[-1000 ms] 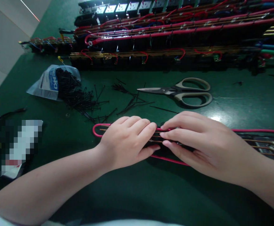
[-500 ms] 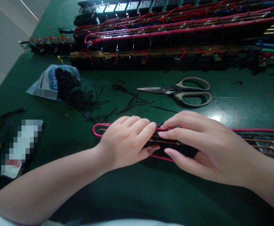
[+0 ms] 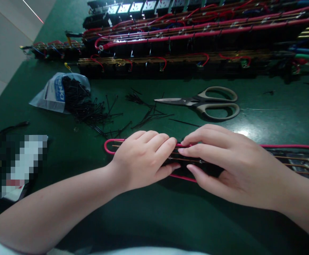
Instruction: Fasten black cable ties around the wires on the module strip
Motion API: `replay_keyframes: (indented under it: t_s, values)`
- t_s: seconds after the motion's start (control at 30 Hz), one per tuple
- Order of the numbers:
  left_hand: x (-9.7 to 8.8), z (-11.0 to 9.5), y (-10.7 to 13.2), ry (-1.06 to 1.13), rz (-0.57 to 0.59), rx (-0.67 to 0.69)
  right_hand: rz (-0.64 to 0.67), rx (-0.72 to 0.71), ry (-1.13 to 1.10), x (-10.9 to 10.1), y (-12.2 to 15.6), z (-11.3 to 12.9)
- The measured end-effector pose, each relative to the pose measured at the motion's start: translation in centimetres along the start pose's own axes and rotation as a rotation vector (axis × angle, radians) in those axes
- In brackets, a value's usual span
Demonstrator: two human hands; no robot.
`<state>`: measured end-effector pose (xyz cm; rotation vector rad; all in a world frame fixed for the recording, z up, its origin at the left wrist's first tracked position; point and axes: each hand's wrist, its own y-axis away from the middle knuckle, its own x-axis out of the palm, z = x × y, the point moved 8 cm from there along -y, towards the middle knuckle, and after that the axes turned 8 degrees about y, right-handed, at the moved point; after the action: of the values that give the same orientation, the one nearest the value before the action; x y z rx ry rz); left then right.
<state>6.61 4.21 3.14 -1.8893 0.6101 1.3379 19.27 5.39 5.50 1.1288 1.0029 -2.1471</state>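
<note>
A long black socket strip (image 3: 297, 161) with copper bars and a looped red wire (image 3: 108, 146) lies across the green table in front of me. My left hand (image 3: 143, 159) wraps over the strip near its left end, fingers closed around it. My right hand (image 3: 228, 163) grips the strip just to the right, fingertips meeting those of the left hand, thumb under the front edge. The part of the strip beneath both hands is hidden.
Grey-handled scissors (image 3: 202, 102) lie behind my hands. A plastic bag (image 3: 55, 92) spilling black cable ties (image 3: 90, 111) sits at the back left. Several wired socket strips (image 3: 196, 35) are stacked along the far edge. A blurred item (image 3: 18, 164) lies at the left.
The right thumb has shifted slightly along the strip's front edge. Both hands otherwise stay in place on the strip.
</note>
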Motion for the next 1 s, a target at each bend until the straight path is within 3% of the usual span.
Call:
replay_keyframes:
  t_s: [1.0]
  values:
    - [0.07, 0.05, -0.01, -0.002, 0.01, -0.004, 0.015, 0.0, 0.076, 0.25, 0.21, -0.31]
